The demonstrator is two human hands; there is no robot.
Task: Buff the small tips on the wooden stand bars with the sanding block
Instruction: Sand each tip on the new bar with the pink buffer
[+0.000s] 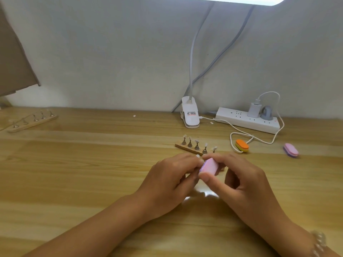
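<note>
Right hand pinching pink sanding block between thumb and fingertips; left hand curled, apparently pinching one small tip against the block's edge. Just behind, wooden stand bar on worktop, carrying further tips. Step in hand: buffing a single tip. Next, as judged: short light strokes under a steady pinch, then the neighbouring tip.

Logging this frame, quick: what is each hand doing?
Left hand: pinches a tip at the block.
Right hand: grips the block.
</note>
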